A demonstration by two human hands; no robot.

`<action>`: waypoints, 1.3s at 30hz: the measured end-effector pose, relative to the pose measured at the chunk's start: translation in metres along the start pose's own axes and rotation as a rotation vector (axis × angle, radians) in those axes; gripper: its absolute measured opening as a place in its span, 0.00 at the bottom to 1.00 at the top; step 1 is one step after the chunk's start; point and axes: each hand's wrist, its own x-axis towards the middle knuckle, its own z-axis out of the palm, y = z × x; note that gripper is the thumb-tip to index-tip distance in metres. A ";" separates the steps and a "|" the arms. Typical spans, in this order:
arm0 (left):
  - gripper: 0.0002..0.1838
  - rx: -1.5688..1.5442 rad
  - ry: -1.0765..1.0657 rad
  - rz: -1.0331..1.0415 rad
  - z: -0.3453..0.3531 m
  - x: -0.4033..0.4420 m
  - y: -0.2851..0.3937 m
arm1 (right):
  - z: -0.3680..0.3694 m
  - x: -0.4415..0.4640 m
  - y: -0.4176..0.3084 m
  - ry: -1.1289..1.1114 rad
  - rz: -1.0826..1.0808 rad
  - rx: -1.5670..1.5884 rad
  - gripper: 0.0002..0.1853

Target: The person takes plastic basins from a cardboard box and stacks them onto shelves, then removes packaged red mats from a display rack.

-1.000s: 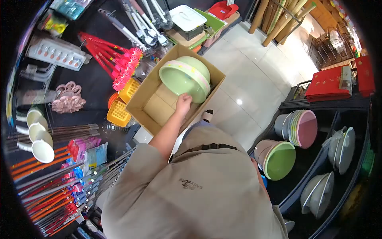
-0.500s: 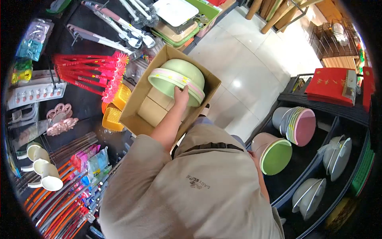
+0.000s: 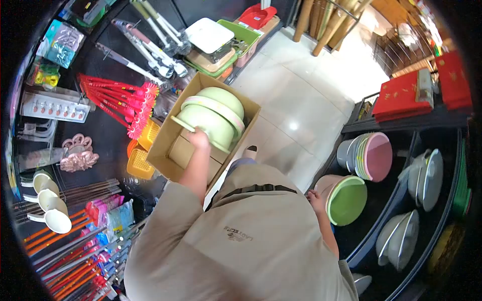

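Observation:
A brown cardboard box [image 3: 173, 108] holds several pale green basins [image 3: 221, 95] nested on their sides, some with pinkish patterned rims. My left hand [image 3: 199, 138] reaches into the box, its fingers closed over the rim of the nearest green basin [image 3: 217, 131]. That basin's rim stands apart from the others behind it. On the other side of my body, my right hand [image 3: 316, 200] hangs beside a green-lined bucket [image 3: 347, 200], fingers loosely bent and apart. I see nothing in it; whether it touches the bucket is unclear.
Left, a dark display holds red brushes [image 3: 115, 103], yellow baskets [image 3: 140, 163], white dippers [image 3: 57, 220] and several long poles. Right, a black shelf carries pink-and-grey buckets [image 3: 376, 156], grey basins [image 3: 399, 241] and red packets [image 3: 404, 95]. A tiled floor [image 3: 281, 95] lies ahead.
My left hand has pulled the nearest basin's rim away from the stack, toward the box's left side. My right hand has come further into view beside the bucket. The camera view has shifted slightly.

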 end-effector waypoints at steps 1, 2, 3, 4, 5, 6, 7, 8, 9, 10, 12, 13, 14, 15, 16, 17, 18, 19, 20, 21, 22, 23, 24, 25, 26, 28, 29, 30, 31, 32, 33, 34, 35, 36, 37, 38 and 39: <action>0.20 -0.076 0.021 0.038 -0.004 -0.002 0.002 | -0.003 -0.005 0.014 0.018 -0.023 -0.063 0.16; 0.20 -0.073 0.005 0.048 -0.008 -0.008 0.007 | -0.007 -0.011 0.032 0.024 -0.025 -0.045 0.16; 0.22 -0.045 0.064 0.115 -0.012 -0.017 0.020 | -0.014 -0.014 0.058 0.032 -0.032 -0.164 0.16; 0.23 -0.018 0.124 0.183 -0.016 -0.027 0.032 | -0.020 -0.018 0.084 0.039 -0.040 -0.284 0.16; 0.23 -0.018 0.111 0.194 -0.021 -0.039 0.046 | -0.025 -0.020 0.115 0.043 -0.041 -0.360 0.17; 0.25 0.010 0.097 0.263 -0.025 -0.053 0.060 | -0.031 -0.018 0.157 0.060 -0.042 -0.324 0.17; 0.26 0.036 0.081 0.333 -0.029 -0.066 0.073 | -0.032 -0.016 0.202 0.076 -0.047 -0.291 0.17; 0.27 0.032 0.057 0.383 -0.031 -0.077 0.084 | -0.033 -0.011 0.252 0.095 -0.047 -0.218 0.18; 0.27 0.032 0.035 0.396 -0.034 -0.093 0.100 | -0.037 -0.008 0.295 0.108 -0.042 -0.129 0.18; 0.26 0.085 -0.072 0.455 -0.038 -0.111 0.118 | -0.040 -0.008 0.332 0.122 -0.032 -0.058 0.19; 0.24 0.188 -0.260 0.587 -0.040 -0.118 0.123 | -0.053 0.006 0.418 0.138 -0.068 -0.329 0.19; 0.24 0.193 -0.283 0.601 -0.041 -0.135 0.136 | -0.050 0.005 0.445 0.144 -0.103 -0.623 0.19; 0.23 0.400 -0.422 0.637 -0.044 -0.164 0.161 | -0.046 -0.027 0.398 0.114 0.045 -0.457 0.20; 0.22 0.607 -0.562 0.673 -0.046 -0.189 0.181 | -0.037 -0.071 0.326 0.108 0.199 -0.286 0.20; 0.20 0.606 -0.691 0.658 -0.044 -0.205 0.191 | -0.022 -0.126 0.229 0.125 0.349 -0.133 0.20; 0.20 0.610 -0.735 0.677 -0.041 -0.218 0.198 | -0.016 -0.127 0.228 0.146 0.360 -0.091 0.20; 0.20 0.692 -0.810 0.870 -0.039 -0.230 0.204 | -0.011 -0.131 0.232 0.184 0.294 -0.007 0.21; 0.20 0.762 -0.883 1.071 -0.036 -0.245 0.212 | -0.007 -0.139 0.239 0.229 0.227 0.077 0.21; 0.19 0.804 -0.976 1.014 -0.035 -0.269 0.224 | 0.001 -0.139 0.253 0.264 0.240 0.123 0.21; 0.18 0.808 -1.096 1.061 -0.032 -0.288 0.233 | 0.013 -0.133 0.271 0.270 0.212 0.252 0.21; 0.17 0.733 -1.229 1.052 -0.029 -0.305 0.237 | 0.021 -0.133 0.285 0.286 0.176 0.383 0.21; 0.16 0.657 -1.375 1.039 -0.023 -0.321 0.239 | 0.027 -0.148 0.278 0.320 0.208 0.411 0.21; 0.15 0.684 -1.419 1.020 -0.017 -0.334 0.237 | 0.036 -0.164 0.256 0.360 0.245 0.450 0.20; 0.15 0.711 -1.481 1.008 -0.010 -0.345 0.234 | 0.044 -0.172 0.251 0.386 0.194 0.506 0.20; 0.15 0.692 -1.495 1.082 0.003 -0.345 0.224 | 0.049 -0.183 0.252 0.435 0.146 0.569 0.20; 0.15 0.659 -1.584 1.182 0.019 -0.371 0.211 | 0.066 -0.191 0.266 0.525 0.038 0.816 0.20; 0.15 0.570 -1.784 1.120 0.031 -0.375 0.199 | 0.077 -0.205 0.258 0.606 0.019 0.818 0.18; 0.15 0.403 -1.964 1.099 0.036 -0.398 0.192 | 0.084 -0.211 0.259 0.681 -0.012 0.860 0.19; 0.15 0.225 -2.100 1.151 0.040 -0.421 0.184 | 0.088 -0.223 0.250 0.727 0.005 0.926 0.19; 0.16 0.226 -2.207 1.217 0.049 -0.434 0.179 | 0.091 -0.240 0.240 0.761 0.015 0.975 0.19; 0.18 0.208 -2.329 1.284 0.055 -0.447 0.178 | 0.099 -0.257 0.228 0.833 0.035 1.029 0.19; 0.19 0.153 -2.438 1.247 0.058 -0.459 0.173 | 0.104 -0.275 0.213 0.867 -0.017 1.130 0.19; 0.20 0.096 -2.537 1.205 0.061 -0.471 0.170 | 0.109 -0.291 0.198 0.899 -0.077 1.219 0.20; 0.20 0.058 -2.606 1.188 0.059 -0.483 0.169 | 0.115 -0.305 0.185 0.962 -0.070 1.249 0.20; 0.21 -0.019 -2.714 1.223 0.049 -0.507 0.162 | 0.116 -0.318 0.187 0.995 -0.156 1.313 0.22; 0.22 -0.106 -2.818 1.241 0.041 -0.516 0.162 | 0.128 -0.333 0.177 1.033 -0.237 1.363 0.25; 0.22 -0.133 -2.882 1.209 0.037 -0.525 0.157 | 0.135 -0.342 0.168 1.089 -0.221 1.389 0.25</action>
